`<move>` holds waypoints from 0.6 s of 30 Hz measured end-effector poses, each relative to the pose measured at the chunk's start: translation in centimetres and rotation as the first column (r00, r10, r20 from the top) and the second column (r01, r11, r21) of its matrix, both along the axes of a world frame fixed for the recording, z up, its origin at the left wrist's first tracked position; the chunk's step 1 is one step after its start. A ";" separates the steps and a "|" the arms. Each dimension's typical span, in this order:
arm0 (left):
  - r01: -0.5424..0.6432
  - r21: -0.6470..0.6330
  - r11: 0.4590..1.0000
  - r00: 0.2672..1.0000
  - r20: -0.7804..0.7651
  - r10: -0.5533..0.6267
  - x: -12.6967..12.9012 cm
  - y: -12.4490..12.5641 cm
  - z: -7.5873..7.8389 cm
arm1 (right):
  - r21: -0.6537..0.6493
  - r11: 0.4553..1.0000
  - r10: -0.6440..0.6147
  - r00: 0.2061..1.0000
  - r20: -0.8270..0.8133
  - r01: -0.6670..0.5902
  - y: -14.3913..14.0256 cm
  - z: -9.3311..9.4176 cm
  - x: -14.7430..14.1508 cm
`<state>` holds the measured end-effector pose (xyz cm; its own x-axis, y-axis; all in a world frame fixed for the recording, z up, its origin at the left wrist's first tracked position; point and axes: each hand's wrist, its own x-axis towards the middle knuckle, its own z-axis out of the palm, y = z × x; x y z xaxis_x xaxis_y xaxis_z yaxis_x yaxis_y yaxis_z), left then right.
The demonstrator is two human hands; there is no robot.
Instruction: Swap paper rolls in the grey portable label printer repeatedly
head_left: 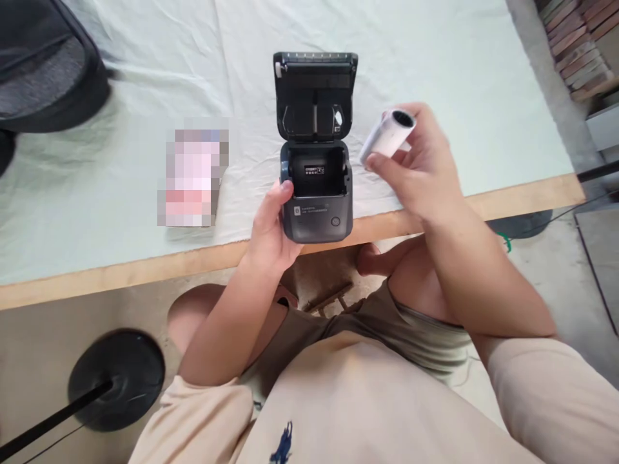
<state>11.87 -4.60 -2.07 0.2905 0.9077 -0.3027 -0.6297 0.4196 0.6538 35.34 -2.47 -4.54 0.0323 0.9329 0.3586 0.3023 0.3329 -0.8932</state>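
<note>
Left hand point(271, 222): Curled around the side of a black printer point(316, 222), thumb along the edge of its bay, other fingers mostly hidden behind and beneath; the grip is partly closed.

Right hand point(428, 161): Pinches a white roll point(387, 138) between thumb and fingers, the hand half closed about it.

Printer: Held at the front edge of the table point(213, 261), facing the person, its power button point(335, 222) near the lower right corner. Whether its underside touches the cloth point(435, 51) cannot be told.

Lid point(315, 96): Swung fully up on its hinge at the far side, inner face on view.

Bay point(316, 183): Open to the camera, a small white label printed with dark marks on its inner wall.

Roll: Just to the right of the printer, apart from it, tilted with its dark hollow end turned up toward the camera.

Table: Pale green cloth over the top, a bare wooden strip along the front; at left lies a pixelated pink-and-white item point(193, 177), and beyond it, in the corner, a black bag point(53, 71).

Person: Seated close to the table in a beige shirt point(367, 399) and olive shorts point(425, 335), knees apart.

Floor: A round black base point(116, 380) with a pole stands at lower left; bricks point(575, 45) are stacked at upper right.
</note>
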 end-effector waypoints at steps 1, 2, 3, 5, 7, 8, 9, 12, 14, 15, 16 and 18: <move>0.004 0.015 1.000 1.000 0.000 -0.004 0.0 0.0 0.0 | 0.011 1.000 0.020 0.998 0.055 -0.021 -0.1 -0.5 -0.1; 0.008 0.029 1.000 1.000 0.000 -0.008 0.0 -0.1 0.0 | 0.021 0.999 0.030 0.994 0.104 -0.032 -0.2 -0.9 -0.3; 0.011 0.040 0.999 1.000 0.000 -0.011 0.0 -0.1 0.0 | 0.021 0.999 0.031 0.988 0.154 -0.034 -0.4 -1.2 -0.5; 0.011 0.046 0.999 1.000 0.012 -0.011 0.0 0.0 0.0 | 0.012 1.000 0.013 0.965 0.262 -0.017 -0.7 -1.5 -0.8; 0.008 0.023 1.000 1.000 0.020 -0.008 -0.1 0.1 0.0 | 0.019 1.000 -0.017 0.930 0.366 0.010 -1.2 -1.5 -1.0; 0.003 0.005 1.000 1.000 0.016 -0.003 -0.1 0.1 0.0 | 0.065 0.997 -0.054 0.917 0.396 0.030 -1.5 -1.2 -0.9; 0.001 -0.014 1.000 1.000 0.007 -0.001 -0.1 0.1 0.0 | 0.152 0.987 -0.114 0.910 0.399 0.057 -1.8 -0.7 -0.7; -0.001 -0.018 1.000 1.000 -0.022 0.001 0.0 0.2 0.1 | 0.444 0.871 -0.362 0.887 0.287 0.211 -2.5 1.2 0.5; -0.004 0.006 1.000 1.000 -0.023 0.005 0.0 0.1 0.2 | 0.459 0.824 -0.480 0.840 0.253 0.332 -2.2 1.8 1.7; -0.002 0.013 1.000 1.000 -0.017 0.002 0.1 0.1 0.3 | 0.405 0.830 -0.511 0.815 0.272 0.384 -1.7 1.6 2.3; 0.004 0.014 1.000 1.000 -0.009 -0.004 0.0 0.0 0.4 | 0.317 0.854 -0.505 0.805 0.311 0.413 -1.1 1.2 2.9; 0.023 0.011 1.000 1.000 0.003 -0.023 0.0 0.0 0.5 | 0.130 0.894 -0.445 0.815 0.371 0.429 0.5 -0.4 4.0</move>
